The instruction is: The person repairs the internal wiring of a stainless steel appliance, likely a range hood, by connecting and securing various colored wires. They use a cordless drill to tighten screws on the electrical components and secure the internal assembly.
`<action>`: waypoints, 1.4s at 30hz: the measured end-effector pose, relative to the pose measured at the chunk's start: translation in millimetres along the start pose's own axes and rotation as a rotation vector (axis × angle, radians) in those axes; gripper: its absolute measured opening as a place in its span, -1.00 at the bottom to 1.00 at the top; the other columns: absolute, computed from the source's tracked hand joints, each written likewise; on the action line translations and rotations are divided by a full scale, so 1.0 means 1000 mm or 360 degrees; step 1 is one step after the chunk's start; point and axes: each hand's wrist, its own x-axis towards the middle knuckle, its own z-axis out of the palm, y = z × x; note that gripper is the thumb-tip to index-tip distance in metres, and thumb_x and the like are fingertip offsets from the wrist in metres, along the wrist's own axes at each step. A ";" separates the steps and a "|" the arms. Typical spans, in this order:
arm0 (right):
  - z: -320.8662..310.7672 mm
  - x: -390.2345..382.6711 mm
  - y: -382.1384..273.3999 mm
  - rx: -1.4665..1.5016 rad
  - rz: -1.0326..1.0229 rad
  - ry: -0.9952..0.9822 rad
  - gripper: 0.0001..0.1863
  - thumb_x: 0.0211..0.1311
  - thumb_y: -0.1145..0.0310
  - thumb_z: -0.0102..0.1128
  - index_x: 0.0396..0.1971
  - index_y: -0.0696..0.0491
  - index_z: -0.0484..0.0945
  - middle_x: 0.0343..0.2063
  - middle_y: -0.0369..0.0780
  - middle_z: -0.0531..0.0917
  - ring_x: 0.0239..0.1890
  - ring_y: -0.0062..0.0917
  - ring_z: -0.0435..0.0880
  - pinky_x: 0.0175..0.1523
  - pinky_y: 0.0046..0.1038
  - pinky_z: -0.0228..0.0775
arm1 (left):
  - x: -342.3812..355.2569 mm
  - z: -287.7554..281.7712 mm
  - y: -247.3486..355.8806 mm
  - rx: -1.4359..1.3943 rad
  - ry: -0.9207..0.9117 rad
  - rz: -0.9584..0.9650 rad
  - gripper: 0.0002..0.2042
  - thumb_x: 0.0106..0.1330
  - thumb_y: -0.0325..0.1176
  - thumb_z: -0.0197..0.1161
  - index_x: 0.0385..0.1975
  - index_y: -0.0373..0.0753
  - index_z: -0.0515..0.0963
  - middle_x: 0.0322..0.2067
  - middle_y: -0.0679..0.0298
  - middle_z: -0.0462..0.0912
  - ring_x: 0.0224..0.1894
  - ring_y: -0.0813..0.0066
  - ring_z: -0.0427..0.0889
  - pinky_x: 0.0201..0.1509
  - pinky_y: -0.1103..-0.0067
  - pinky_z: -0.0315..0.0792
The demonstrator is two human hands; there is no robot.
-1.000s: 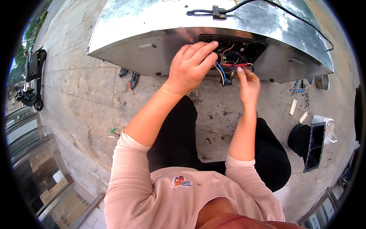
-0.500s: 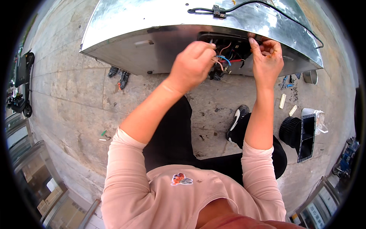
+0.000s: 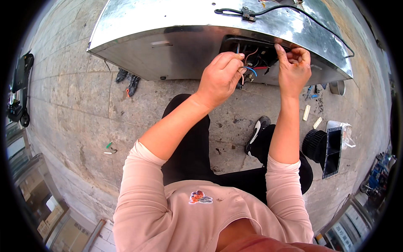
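A large shiny sheet-metal cabinet [image 3: 138, 50] lies across the top of the view. In its near side is a black-framed opening [image 3: 228, 41] with loose wires inside. My left hand [image 3: 220, 77] is closed at the left of this opening, fingertips pinched. A thin bluish-grey rod or wire rises from them; what exactly they grip is hidden. Beside those fingers a blue wire [image 3: 252, 70] curves out, with copper-coloured ones near it. My right hand [image 3: 294, 69] pinches the upper right edge of the black frame, thumb on it and other fingers curled.
A black cable [image 3: 310, 17] runs over the cabinet top. Right on the floor are a black ribbed duct piece [image 3: 315, 143] with a rectangular frame, pale strips [image 3: 307, 112], blue-handled tools [image 3: 311, 95] and a metal cup [image 3: 337, 87]. Dark gloves [image 3: 132, 85] lie left.
My left hand has shifted slightly right and down, and the thin rod or wire above its fingertips now shows more. My right hand stays at the frame edge. The view has moved a little.
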 end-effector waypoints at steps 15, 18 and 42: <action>-0.005 0.000 -0.007 -0.0054 -0.0025 -0.0102 -0.53 -0.10 0.18 0.57 -0.39 0.16 0.49 -0.64 -0.30 0.59 -0.56 -0.66 0.56 -0.39 -0.60 0.43 | -0.004 -0.012 -0.004 -0.0091 -0.0011 -0.0022 -0.83 0.06 -0.62 0.32 -0.34 -0.30 0.55 -0.17 0.17 0.65 -0.11 0.19 0.62 -0.04 0.43 0.51; -0.006 0.002 -0.004 -0.0115 -0.0049 -0.0128 -0.51 -0.12 0.16 0.58 -0.38 0.16 0.48 -0.63 -0.29 0.60 -0.56 -0.65 0.56 -0.38 -0.60 0.44 | -0.009 -0.014 -0.006 -0.0100 -0.0009 -0.0006 -0.81 0.07 -0.63 0.30 -0.32 -0.29 0.55 -0.14 0.16 0.65 -0.09 0.18 0.61 -0.01 0.41 0.49; -0.016 0.004 0.005 0.0024 -0.0042 -0.0287 -0.71 0.03 0.39 0.42 -0.33 0.14 0.48 -0.52 -0.27 0.61 -0.48 -0.62 0.58 -0.33 -0.59 0.43 | 0.000 -0.022 -0.030 -0.0140 0.0150 -0.0151 -0.79 0.19 -0.60 0.25 -0.17 -0.31 0.60 -0.26 0.19 0.68 -0.18 0.42 0.68 -0.08 0.60 0.52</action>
